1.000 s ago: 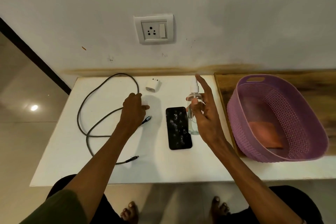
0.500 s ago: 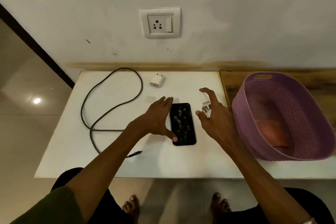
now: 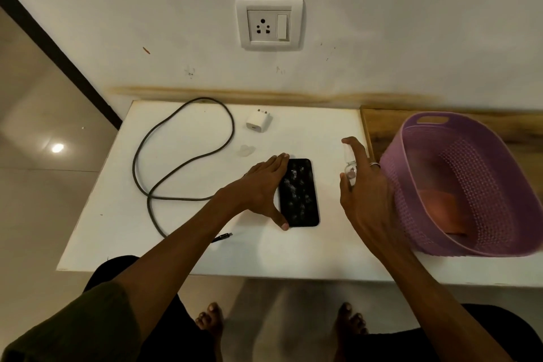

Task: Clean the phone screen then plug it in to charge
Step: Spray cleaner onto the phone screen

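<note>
A black phone (image 3: 301,194) lies face up on the white table (image 3: 182,244), its screen covered in droplets. My left hand (image 3: 261,188) rests against the phone's left edge, fingers at the top corner and thumb at the bottom corner. To the right of the phone, my right hand (image 3: 364,188) holds a small clear spray bottle (image 3: 349,167) with the forefinger over its top. A dark charging cable (image 3: 188,161) loops across the left of the table. A white charger adapter (image 3: 258,121) lies near the wall, under the wall socket (image 3: 269,23).
A purple plastic basket (image 3: 411,214) with an orange cloth (image 3: 443,209) inside stands at the right, partly on a wooden surface (image 3: 379,126). A small clear cap (image 3: 246,150) lies above my left hand. My bare feet show below the table's front edge.
My left hand left the cable and moved right to the phone's left edge. My right hand with the spray bottle lowered and shifted right, away from above the phone.
</note>
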The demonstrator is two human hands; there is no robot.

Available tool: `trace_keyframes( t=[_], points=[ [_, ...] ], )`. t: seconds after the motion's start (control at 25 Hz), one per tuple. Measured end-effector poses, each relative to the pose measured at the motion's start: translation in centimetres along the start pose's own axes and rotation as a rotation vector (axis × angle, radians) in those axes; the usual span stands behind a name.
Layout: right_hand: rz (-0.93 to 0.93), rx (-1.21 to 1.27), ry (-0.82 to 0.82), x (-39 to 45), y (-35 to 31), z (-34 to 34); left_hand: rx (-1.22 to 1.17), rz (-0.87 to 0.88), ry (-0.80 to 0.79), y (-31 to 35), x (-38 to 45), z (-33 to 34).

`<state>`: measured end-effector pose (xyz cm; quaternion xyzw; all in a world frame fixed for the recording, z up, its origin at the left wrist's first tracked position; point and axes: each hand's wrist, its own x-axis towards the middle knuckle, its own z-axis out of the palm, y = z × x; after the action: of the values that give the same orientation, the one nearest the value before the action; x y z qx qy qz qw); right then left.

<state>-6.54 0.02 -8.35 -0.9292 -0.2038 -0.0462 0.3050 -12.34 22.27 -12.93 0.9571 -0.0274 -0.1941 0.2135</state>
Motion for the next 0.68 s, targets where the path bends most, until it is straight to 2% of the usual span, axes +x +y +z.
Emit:
trace_keyframes(
  t=[0.6, 0.68],
  points=[
    [0.078, 0.135, -0.093, -3.7, 0.1, -1.5, 0.011, -0.012, -0.03, 0.1, 0.1, -0.6],
    [0.093, 0.088, -0.091, -4.4, 0.2, -2.3, 0.006, -0.012, -0.019, 0.2, 0.2, -0.5]
  ],
)
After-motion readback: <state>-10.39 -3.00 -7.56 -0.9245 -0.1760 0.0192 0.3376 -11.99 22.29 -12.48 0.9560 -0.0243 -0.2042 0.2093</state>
